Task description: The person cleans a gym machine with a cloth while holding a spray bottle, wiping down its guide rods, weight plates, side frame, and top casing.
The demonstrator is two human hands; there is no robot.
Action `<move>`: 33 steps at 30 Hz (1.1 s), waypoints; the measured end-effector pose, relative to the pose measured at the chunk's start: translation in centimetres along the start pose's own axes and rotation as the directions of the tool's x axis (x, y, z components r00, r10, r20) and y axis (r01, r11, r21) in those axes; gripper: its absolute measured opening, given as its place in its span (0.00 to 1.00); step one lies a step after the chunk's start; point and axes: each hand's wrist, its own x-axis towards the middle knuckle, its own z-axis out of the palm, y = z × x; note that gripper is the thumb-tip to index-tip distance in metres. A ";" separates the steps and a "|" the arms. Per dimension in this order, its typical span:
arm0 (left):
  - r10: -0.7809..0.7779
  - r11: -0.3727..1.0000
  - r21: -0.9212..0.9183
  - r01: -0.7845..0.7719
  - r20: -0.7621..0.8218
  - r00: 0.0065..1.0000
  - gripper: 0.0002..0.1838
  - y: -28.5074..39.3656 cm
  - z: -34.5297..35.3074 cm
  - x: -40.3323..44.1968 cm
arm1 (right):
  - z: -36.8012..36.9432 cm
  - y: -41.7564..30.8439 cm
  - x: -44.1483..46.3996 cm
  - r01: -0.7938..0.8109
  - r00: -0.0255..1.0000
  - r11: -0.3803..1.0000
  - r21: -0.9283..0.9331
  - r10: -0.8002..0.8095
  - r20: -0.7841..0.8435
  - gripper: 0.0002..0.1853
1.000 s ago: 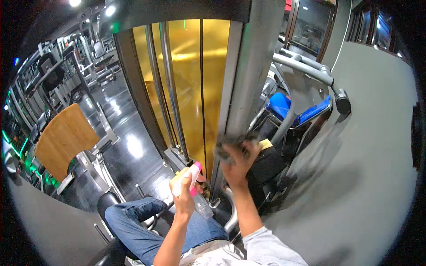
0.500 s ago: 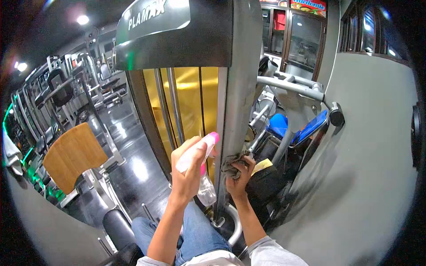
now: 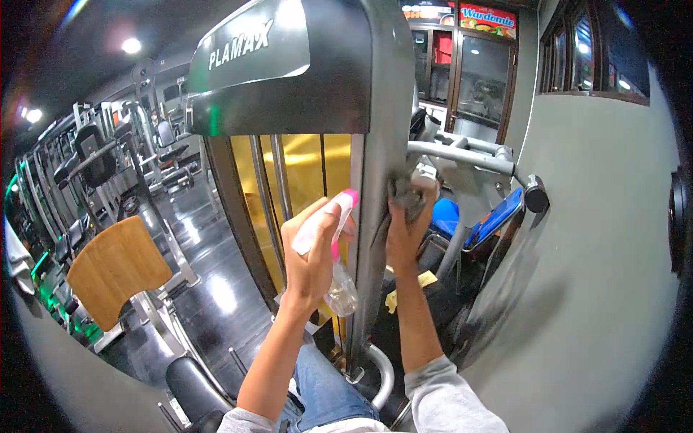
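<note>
My left hand (image 3: 312, 249) is wrapped round a spray bottle (image 3: 341, 290) with a white and pink trigger head and a clear body, held in front of the yellow panel (image 3: 307, 169). In my right hand (image 3: 404, 242) is a dark grey cloth (image 3: 410, 203), pressed against the side of the grey upright post (image 3: 377, 173) of the gym machine. Motion blurs the cloth and the fingers a little. Above both hands is the machine's black top cover (image 3: 289, 90) with PLAMAX lettering.
A wooden board (image 3: 119, 267) on a metal frame stands at left, with more gym equipment behind. Right of the post are a machine arm (image 3: 462, 155), a blue padded seat (image 3: 494, 216) and the grey wall (image 3: 570, 238). A curved metal tube (image 3: 382, 375) lies low by my legs.
My right hand has slid the cloth upward along the post. The left hand with the spray bottle has risen slightly, and my view has tilted up a little.
</note>
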 end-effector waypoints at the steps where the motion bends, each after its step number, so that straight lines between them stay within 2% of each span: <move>1: 0.004 0.999 -0.047 -0.004 -0.006 1.000 0.23 0.2 0.2 0.4 | -0.5 0.2 -1.5 -0.023 1.000 0.999 0.045 0.022 0.006 0.18; 2: 0.007 0.999 -0.051 -0.007 -0.002 1.000 0.23 0.3 0.3 1.0 | -1.0 0.4 -3.2 -0.048 0.999 0.995 0.089 0.047 0.013 0.17; 4: 0.068 0.996 0.050 -0.070 0.039 0.997 0.23 0.5 0.6 2.4 | -2.1 2.2 -7.8 -0.127 0.991 0.991 -0.043 0.125 -0.041 0.16; 7: 0.032 0.998 0.047 -0.033 0.021 0.999 0.24 0.5 1.2 3.8 | -4.0 2.3 -12.5 -0.154 0.988 0.987 0.055 0.155 -0.007 0.16; 9: 0.019 0.998 0.063 -0.019 0.004 1.000 0.25 0.4 1.3 4.1 | -4.5 1.4 -14.0 -0.143 0.986 0.985 -0.093 0.149 0.069 0.15; 10: 0.004 0.998 0.063 -0.006 0.020 1.000 0.25 0.3 1.3 4.3 | -4.5 1.6 -13.6 -0.139 0.987 0.986 -0.091 0.145 0.068 0.15; 12: -0.033 0.997 0.067 0.030 0.052 0.998 0.25 0.1 0.9 4.3 | -4.5 2.0 -12.7 -0.273 0.957 0.960 0.063 0.265 0.123 0.14; 13: -0.048 0.993 0.112 0.039 0.078 0.996 0.24 0.5 0.7 4.1 | -4.1 1.5 -11.4 -0.273 0.957 0.960 0.063 0.264 0.121 0.14; 15: -0.037 0.995 0.090 0.029 0.091 0.995 0.24 0.1 0.5 4.2 | -2.6 0.5 -7.0 -0.128 0.990 0.989 -0.075 0.132 0.053 0.15; 17: -0.029 0.997 0.067 0.023 0.102 0.994 0.24 0.4 0.5 4.0 | -0.6 -0.6 -2.3 0.029 1.000 0.995 -0.099 -0.028 0.008 0.15; 20: -0.063 0.994 0.099 0.054 0.093 0.994 0.27 1.5 0.6 3.8 | 2.1 -3.1 5.5 0.090 0.996 0.993 -0.078 -0.089 0.013 0.17; 22: 0.005 0.993 0.117 -0.016 0.090 0.996 0.25 1.5 0.2 3.6 | 2.5 -4.5 8.7 0.007 0.991 0.999 0.041 -0.012 0.131 0.18; 23: 0.004 0.993 0.117 -0.014 0.089 0.996 0.25 1.8 0.1 3.4 | 2.4 -4.1 8.4 0.005 0.991 0.999 0.041 -0.011 0.133 0.18; 25: -0.064 0.997 0.054 0.059 0.086 0.994 0.23 2.3 -0.1 3.2 | 2.0 -2.6 6.9 0.121 0.988 0.986 -0.112 -0.109 0.110 0.18; 27: -0.010 1.000 0.019 0.009 0.068 0.998 0.23 1.9 -0.6 3.1 | 0.8 -1.3 2.5 0.215 0.976 0.959 -0.187 -0.201 0.087 0.22; 29: 0.056 0.998 -0.026 -0.056 0.000 0.998 0.22 1.7 -1.0 2.6 | -1.5 -0.7 -1.8 0.362 0.929 0.866 -0.345 -0.303 0.214 0.26; 30: 0.056 0.998 -0.029 -0.056 -0.003 0.998 0.22 2.3 -1.4 2.2 | -2.3 -1.0 -3.1 0.365 0.927 0.865 -0.345 -0.305 0.217 0.26; 32: -0.094 0.995 0.016 0.094 0.001 0.996 0.23 3.6 -2.7 1.4 | -3.4 -1.4 -4.3 0.402 0.892 0.815 -0.417 -0.247 0.378 0.26; 33: -0.061 0.998 0.023 0.062 -0.002 0.998 0.24 3.1 -2.9 1.5 | -3.3 -2.4 -3.2 0.418 0.883 0.758 -0.501 -0.208 0.421 0.23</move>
